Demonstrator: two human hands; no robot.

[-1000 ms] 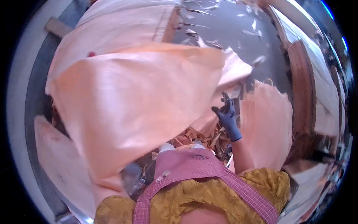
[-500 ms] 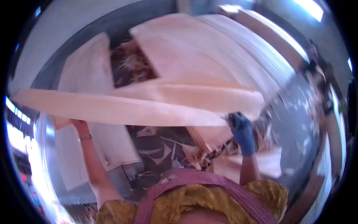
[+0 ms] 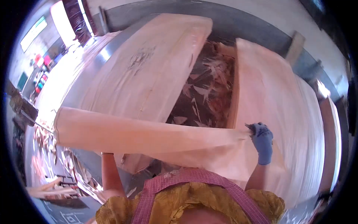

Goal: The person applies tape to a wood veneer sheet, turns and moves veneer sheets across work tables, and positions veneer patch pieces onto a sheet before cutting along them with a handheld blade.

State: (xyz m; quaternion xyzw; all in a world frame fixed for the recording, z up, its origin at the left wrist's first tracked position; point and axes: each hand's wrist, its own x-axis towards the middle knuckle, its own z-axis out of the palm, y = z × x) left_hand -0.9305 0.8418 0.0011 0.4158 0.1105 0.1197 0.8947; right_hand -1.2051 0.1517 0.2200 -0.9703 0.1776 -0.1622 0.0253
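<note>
A long pale sheet of thin wood [image 3: 149, 136], curled along its length, stretches across in front of my body. My right hand [image 3: 261, 140], in a blue-grey glove with dark fingers, is closed on the sheet's right end. My left forearm reaches up to the sheet's left part, with a band at the wrist; the hand itself is hidden behind the sheet. Beyond the held sheet lies a broad stack of similar sheets [image 3: 149, 71] with dark marks on top. Another stack [image 3: 276, 93] is at the right, beneath and beyond my gloved hand.
Torn scraps [image 3: 210, 86] litter the dark gap between the two stacks. More scraps [image 3: 78, 171] lie at the lower left. A low wall [image 3: 253, 18] runs behind the stacks, with a wooden post [image 3: 295, 46] against it. Another stack edge [image 3: 329, 145] stands at the far right.
The view has swung round toward the stacks. The sheet, earlier broad and spread at the left, is now a long curled strip across my front. My right hand, open at first, has closed on its end.
</note>
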